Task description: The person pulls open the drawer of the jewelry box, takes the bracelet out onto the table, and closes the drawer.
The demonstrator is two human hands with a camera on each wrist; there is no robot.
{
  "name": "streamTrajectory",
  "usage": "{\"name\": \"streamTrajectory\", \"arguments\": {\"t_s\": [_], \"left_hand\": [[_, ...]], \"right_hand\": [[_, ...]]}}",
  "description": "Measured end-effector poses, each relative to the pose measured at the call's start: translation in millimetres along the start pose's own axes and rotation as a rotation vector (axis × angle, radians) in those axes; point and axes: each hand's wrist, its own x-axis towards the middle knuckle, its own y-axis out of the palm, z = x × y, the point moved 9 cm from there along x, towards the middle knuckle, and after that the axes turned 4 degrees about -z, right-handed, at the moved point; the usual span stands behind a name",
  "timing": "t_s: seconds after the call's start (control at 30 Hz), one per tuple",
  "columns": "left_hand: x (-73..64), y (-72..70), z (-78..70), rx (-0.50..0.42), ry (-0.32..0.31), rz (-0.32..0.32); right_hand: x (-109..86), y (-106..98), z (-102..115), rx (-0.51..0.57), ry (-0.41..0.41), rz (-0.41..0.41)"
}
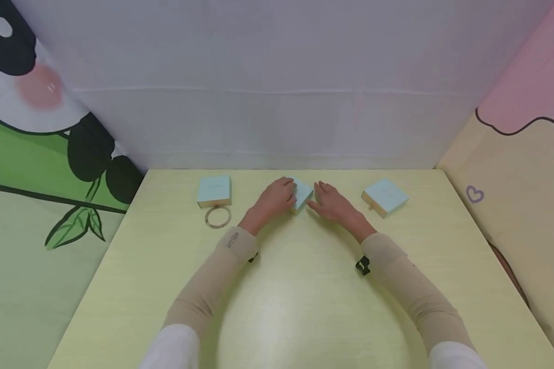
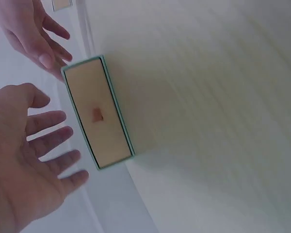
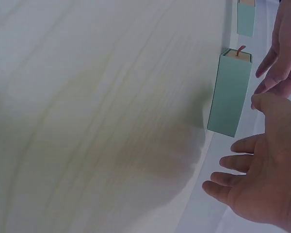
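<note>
A light-blue drawer box point(image 1: 303, 192) lies turned at an angle near the back of the table, between my hands. My left hand point(image 1: 275, 197) reaches over its left side, partly covering it, fingers loosely bent. My right hand point(image 1: 332, 203) is beside the right corner of the box, fingers extended. In the left wrist view, the tan drawer front point(image 2: 89, 87) with its small reddish-brown tab sits flush in the sleeve. The right wrist view shows the green-blue side point(image 3: 228, 97) of the box. Neither hand grips it; whether the fingers touch it, I cannot tell.
Another light-blue box point(image 1: 214, 190) lies at the back left, with a beige ring point(image 1: 206, 218) in front of it. A third such box point(image 1: 386, 196) lies at an angle on the right, a tab showing. Behind the pale table point(image 1: 277, 307) hangs a whitish cloth point(image 1: 277, 123).
</note>
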Motion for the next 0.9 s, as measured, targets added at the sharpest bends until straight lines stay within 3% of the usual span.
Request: {"name": "streamTrajectory", "arguments": {"t_s": [0.1,0.27,0.43,0.67,0.9], "left_hand": [[-2.8,-1.9,-8.7,0.117,-0.017,-0.02],[-7.0,-1.6,-17.1,0.199,-0.078,-0.04],[-8.2,5.8,-17.8,0.192,-0.125,-0.019],[-6.3,18.0,-12.6,0.168,-0.203,0.064],[-7.9,17.9,-10.8,0.171,-0.192,0.072]], "right_hand": [[-0.4,-2,2,-0.019,-0.019,-0.006],[-0.6,-4,2,-0.032,-0.042,-0.019],[-0.9,-5,1,-0.033,-0.045,-0.021],[0.2,-8,0,-0.046,-0.033,-0.031],[1.6,-10,1,-0.028,-0.035,-0.025]]}}
